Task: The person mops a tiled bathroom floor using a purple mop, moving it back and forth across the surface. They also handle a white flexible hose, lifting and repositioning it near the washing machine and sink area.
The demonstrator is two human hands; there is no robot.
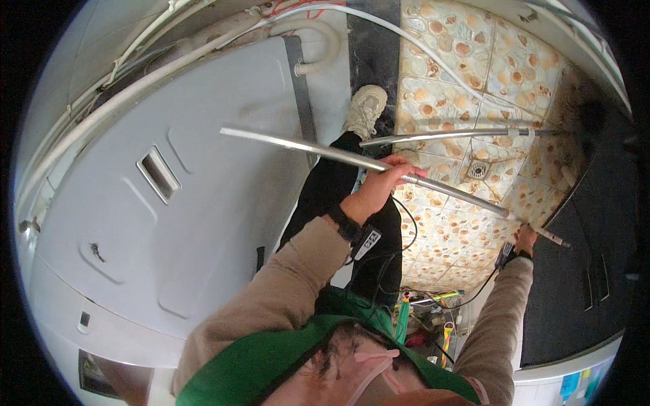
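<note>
A long telescopic metal rod slants across the view, from above the grey appliance panel down to the black surface at the right. My left hand is closed around it near its middle, beside the joint where the tube narrows. Towards the rod's thin lower end, my right hand is wrapped around it, partly hidden by the sleeve and wrist. Both wrists carry black straps with small devices. A second metal tube lies beyond, running from near my shoe to the right, with a pale clip around it.
A large light-grey appliance panel fills the left, with a corrugated hose behind it. The tiled floor has a drain. A white hose arcs over the tiles. Cables and clutter lie low, beside a dark surface.
</note>
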